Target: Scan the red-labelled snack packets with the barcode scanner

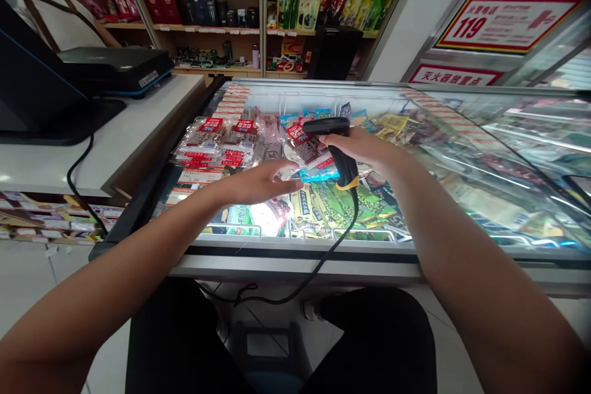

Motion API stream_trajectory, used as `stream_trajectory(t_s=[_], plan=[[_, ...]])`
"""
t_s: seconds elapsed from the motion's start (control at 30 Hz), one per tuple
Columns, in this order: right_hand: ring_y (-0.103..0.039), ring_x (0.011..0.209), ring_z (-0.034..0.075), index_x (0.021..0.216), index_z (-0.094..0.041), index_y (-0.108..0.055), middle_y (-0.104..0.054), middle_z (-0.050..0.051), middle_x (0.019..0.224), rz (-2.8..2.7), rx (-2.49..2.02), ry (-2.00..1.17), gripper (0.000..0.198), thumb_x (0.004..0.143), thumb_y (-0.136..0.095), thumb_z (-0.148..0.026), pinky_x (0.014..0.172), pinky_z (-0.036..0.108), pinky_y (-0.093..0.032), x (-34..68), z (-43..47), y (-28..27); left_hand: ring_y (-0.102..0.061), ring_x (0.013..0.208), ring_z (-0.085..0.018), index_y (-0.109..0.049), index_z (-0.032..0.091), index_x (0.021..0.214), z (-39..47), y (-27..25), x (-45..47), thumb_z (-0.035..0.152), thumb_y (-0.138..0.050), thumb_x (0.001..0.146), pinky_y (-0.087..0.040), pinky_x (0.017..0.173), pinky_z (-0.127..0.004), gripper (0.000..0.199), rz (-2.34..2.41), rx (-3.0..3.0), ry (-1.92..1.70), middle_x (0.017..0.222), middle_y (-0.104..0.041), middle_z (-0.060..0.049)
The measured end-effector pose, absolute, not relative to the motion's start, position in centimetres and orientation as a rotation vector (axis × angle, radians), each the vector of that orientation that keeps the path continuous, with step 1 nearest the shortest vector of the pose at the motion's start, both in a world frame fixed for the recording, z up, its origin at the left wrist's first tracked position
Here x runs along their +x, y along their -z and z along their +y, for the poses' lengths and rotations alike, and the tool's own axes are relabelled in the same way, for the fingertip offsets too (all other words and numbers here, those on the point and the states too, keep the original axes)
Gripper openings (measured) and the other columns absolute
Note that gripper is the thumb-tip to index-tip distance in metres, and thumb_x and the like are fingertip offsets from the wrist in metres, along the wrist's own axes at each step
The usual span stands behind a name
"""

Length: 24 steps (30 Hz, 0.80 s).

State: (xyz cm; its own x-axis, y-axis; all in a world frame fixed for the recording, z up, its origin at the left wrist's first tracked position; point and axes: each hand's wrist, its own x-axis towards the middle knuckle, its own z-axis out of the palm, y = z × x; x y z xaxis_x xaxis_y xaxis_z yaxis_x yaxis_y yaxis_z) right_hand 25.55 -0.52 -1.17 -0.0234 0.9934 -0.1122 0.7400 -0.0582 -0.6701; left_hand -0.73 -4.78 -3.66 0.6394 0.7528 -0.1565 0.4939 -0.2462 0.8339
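My right hand (357, 148) is wrapped round the grip of a black and yellow barcode scanner (345, 163). The scanner's head points left, over a red and brown packet in clear wrapping (302, 143). At that packet's lower edge is my left hand (265, 181), thumb and fingers bent round it; the exact grip is partly hidden. A bright blue wrapper (318, 174) shows just past the left thumb. Left of the hands, similar red and brown packets (203, 135) lie in stacks on the chest freezer.
The chest freezer (300, 263) holds several colourful packets. From the scanner a black cable (318, 268) hangs over its front edge. At left stands a white counter (138, 129) with a scale (120, 68) and a dark screen; a person (50, 9) is behind. Stocked shelves (198, 28) line the back.
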Motion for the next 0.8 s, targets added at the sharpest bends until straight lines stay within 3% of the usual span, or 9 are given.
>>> stream_trajectory(t_s=[0.1, 0.2, 0.43, 0.6, 0.7, 0.8], plan=[[-0.068, 0.088, 0.030, 0.108, -0.023, -0.074, -0.074, 0.011, 0.099, -1.874, -1.878, -0.874, 0.042, 0.082, -0.074, -0.057, 0.076, 0.042, -0.054, 25.9, -0.9, 0.4, -0.064, 0.126, -0.033, -0.054, 0.026, 0.148, -4.6, 4.4, -0.3, 0.067, -0.063, 0.089, -0.059, 0.094, -0.045, 0.072, 0.952, 1.729, -0.396, 0.164, -0.045, -0.014], [-0.068, 0.094, 0.031, 0.112, -0.027, -0.074, -0.075, 0.009, 0.102, -1.902, -1.865, -0.922, 0.045, 0.078, -0.079, -0.056, 0.081, 0.043, -0.055, 26.6, -1.0, 0.0, -0.067, 0.120, -0.032, -0.057, 0.024, 0.144, -4.3, 4.5, -0.2, 0.059, -0.069, 0.089, -0.059, 0.097, -0.049, 0.066, 0.880, 1.502, -0.478, 0.159, -0.050, -0.017], [-0.069, 0.088, 0.028, 0.102, -0.021, -0.074, -0.073, 0.012, 0.098, -1.670, -1.582, -1.017, 0.030, 0.078, -0.080, -0.039, 0.073, 0.041, -0.058, 26.3, -0.8, 0.7, -0.066, 0.125, -0.027, -0.055, 0.023, 0.142, -3.3, 5.3, -0.1, 0.035, -0.069, 0.094, -0.052, 0.110, -0.047, 0.051, 0.843, 1.276, -0.743, 0.151, -0.058, -0.017], [-0.068, 0.079, 0.024, 0.102, -0.022, -0.071, -0.071, 0.009, 0.089, -1.692, -1.421, -1.174, 0.029, 0.078, -0.081, -0.035, 0.069, 0.039, -0.059, 24.8, -1.6, 0.7, -0.065, 0.123, -0.024, -0.063, 0.030, 0.129, -3.0, 5.9, 0.3, 0.039, -0.069, 0.092, -0.059, 0.094, -0.042, 0.039, 0.947, 1.486, -0.989, 0.150, -0.060, -0.007], [-0.070, 0.082, 0.026, 0.104, -0.022, -0.069, -0.071, 0.009, 0.092, -1.686, -1.331, -1.277, 0.030, 0.079, -0.081, -0.036, 0.071, 0.040, -0.060, 24.3, -2.4, 0.2, -0.069, 0.110, -0.021, -0.066, 0.028, 0.124, -2.9, 5.8, 0.2, 0.033, -0.067, 0.093, -0.060, 0.083, -0.038, 0.031, 1.060, 1.552, -1.086, 0.143, -0.065, -0.005], [-0.069, 0.073, 0.025, 0.106, -0.023, -0.067, -0.070, 0.009, 0.087, -1.628, -1.371, -1.348, 0.033, 0.081, -0.081, -0.039, 0.062, 0.040, -0.058, 24.3, -2.9, -0.2, -0.069, 0.096, -0.019, -0.066, 0.026, 0.123, -2.5, 5.4, -0.3, 0.030, -0.062, 0.094, -0.061, 0.076, -0.037, 0.029, 1.249, 1.629, -1.208, 0.145, -0.064, -0.004]])
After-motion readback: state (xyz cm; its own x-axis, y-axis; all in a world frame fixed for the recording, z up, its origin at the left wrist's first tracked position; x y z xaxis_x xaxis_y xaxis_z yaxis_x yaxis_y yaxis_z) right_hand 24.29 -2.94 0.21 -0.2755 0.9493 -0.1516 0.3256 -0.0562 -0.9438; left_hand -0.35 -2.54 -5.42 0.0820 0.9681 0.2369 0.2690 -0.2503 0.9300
